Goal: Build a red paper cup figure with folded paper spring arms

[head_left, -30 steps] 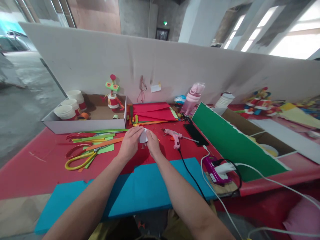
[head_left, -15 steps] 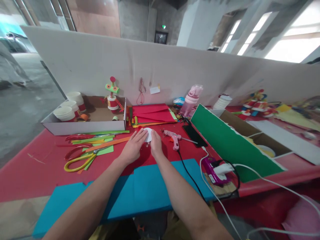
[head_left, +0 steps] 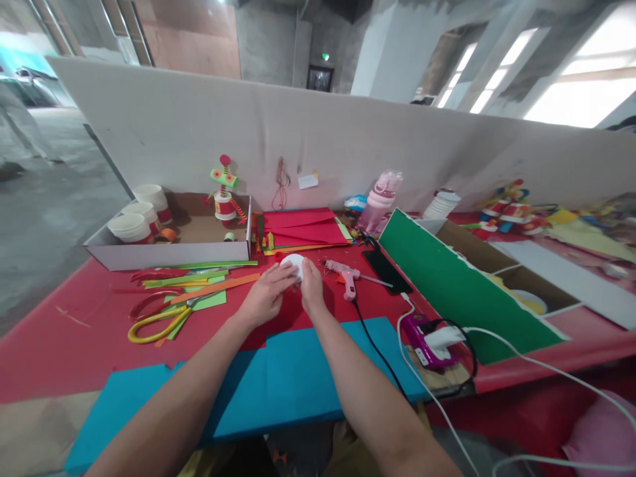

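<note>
Between my hands is a white round thing (head_left: 292,260), which looks like a paper cup seen end-on; its sides are mostly hidden. My left hand (head_left: 268,291) is closed against its left and near side, fingers bent over the edge. On the right, my right hand (head_left: 311,285) grips it with the fingers wrapped behind. A small red piece (head_left: 279,256) shows just left of the white thing. Close to my right hand, a pink glue gun (head_left: 348,275) lies on the red tabletop. An orange paper strip (head_left: 218,287) runs toward my left hand.
Yellow-handled scissors (head_left: 159,326) and green strips lie at left. A shallow box (head_left: 169,255) holds paper cups and a cup robot figure (head_left: 224,205). Red paper sheets (head_left: 303,226) lie behind my hands. At right are a phone (head_left: 385,268), a purple power strip (head_left: 427,341), cables and a green-sided box (head_left: 457,291).
My left fingers have slid from lying flat over the white round thing to bending around its near side. More of its top shows now, and it appears slightly tilted.
</note>
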The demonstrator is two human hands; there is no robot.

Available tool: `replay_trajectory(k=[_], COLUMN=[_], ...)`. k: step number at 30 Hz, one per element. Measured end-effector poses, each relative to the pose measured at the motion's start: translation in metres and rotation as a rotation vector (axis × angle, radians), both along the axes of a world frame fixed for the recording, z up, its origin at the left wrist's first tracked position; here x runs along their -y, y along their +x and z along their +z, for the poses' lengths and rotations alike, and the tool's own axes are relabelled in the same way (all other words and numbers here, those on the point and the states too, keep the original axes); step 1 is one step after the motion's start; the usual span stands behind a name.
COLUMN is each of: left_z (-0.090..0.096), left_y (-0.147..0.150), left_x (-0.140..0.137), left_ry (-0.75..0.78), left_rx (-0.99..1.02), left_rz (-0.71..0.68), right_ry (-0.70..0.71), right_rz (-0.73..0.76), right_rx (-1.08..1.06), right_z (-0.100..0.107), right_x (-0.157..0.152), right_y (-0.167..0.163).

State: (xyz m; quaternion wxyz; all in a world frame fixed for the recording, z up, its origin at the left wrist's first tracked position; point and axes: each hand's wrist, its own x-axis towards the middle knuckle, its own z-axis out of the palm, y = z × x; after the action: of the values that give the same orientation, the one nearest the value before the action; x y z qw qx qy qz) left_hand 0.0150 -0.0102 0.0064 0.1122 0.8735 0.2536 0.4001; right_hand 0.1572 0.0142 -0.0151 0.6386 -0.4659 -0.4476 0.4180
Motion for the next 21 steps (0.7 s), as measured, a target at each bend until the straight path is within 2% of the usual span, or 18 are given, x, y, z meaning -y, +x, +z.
replay_trajectory(k=[2, 3, 7, 9, 13, 17, 21], left_z=[0.000, 0.000, 0.003, 0.005, 0.007, 0.008, 0.006], left_y=[0.001, 0.000, -0.010, -0.016, -0.018, -0.011, -0.012], left_x=[0.003, 0.004, 0.002, -0.001, 0.000, 0.004, -0.001], left_ry=[-0.026, -0.047, -0.130, -0.210, -0.342, -0.325, -0.317], left_rx=[0.092, 0.152, 0.315, 0.304, 0.194, 0.196, 0.280], left_rz=[-0.053, -0.035, 0.210, 0.254, 0.257, 0.371, 0.484], right_ry=[0.006, 0.001, -0.026, -0.024, -0.009, 0.004, -0.015], right_rz=[-0.064, -0.069, 0.008, 0.012, 0.024, 0.032, 0.045], right_rx=[-0.066, -0.102, -0.120, -0.085, -0.008, 0.051, 0.118], right_z=[0.000, 0.001, 0.005, 0.007, 0.008, 0.009, 0.007], right_x=[-0.001, -0.002, 0.002, 0.004, 0.007, 0.008, 0.007], right_y=[0.001, 0.001, -0.002, -0.003, -0.004, -0.003, -0.003])
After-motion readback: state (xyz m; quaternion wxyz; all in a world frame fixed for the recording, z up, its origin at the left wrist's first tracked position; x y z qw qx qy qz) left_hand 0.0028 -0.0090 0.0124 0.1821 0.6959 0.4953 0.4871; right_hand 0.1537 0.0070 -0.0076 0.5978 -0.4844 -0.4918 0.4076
